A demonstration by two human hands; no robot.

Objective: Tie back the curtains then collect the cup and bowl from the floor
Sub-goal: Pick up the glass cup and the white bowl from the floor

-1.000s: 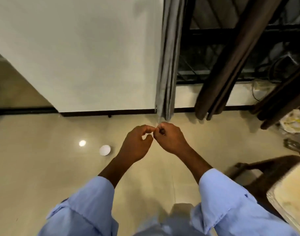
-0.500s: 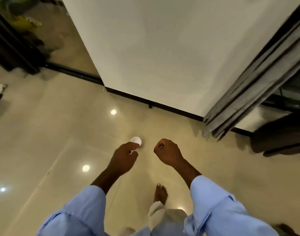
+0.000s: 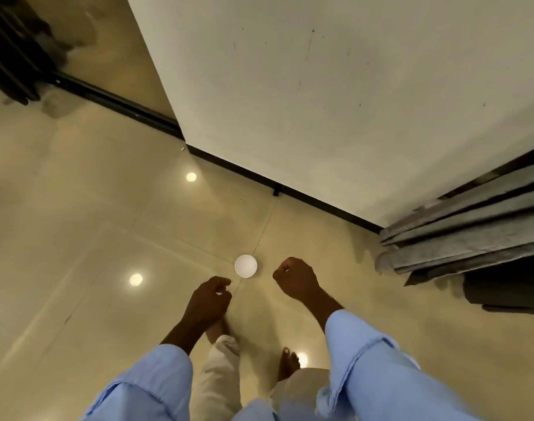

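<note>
A small white cup (image 3: 245, 265), seen from above as a round rim, stands on the glossy beige floor just ahead of my hands. My left hand (image 3: 209, 302) hovers below and left of it with its fingers curled and nothing in them. My right hand (image 3: 296, 279) is a fist to the right of the cup, also holding nothing. The gathered grey curtain (image 3: 469, 235) hangs at the right edge, its hem near the floor. No bowl is in sight.
A white wall (image 3: 320, 101) with a black skirting (image 3: 235, 168) runs diagonally ahead. A darker curtain (image 3: 508, 294) lies below the grey one. My bare feet (image 3: 288, 363) stand on the tiles. Ceiling lights reflect in the floor.
Both hands have let go of the grey curtain and dropped apart. My view has swung left and down, and the white cup now lies close between my hands.
</note>
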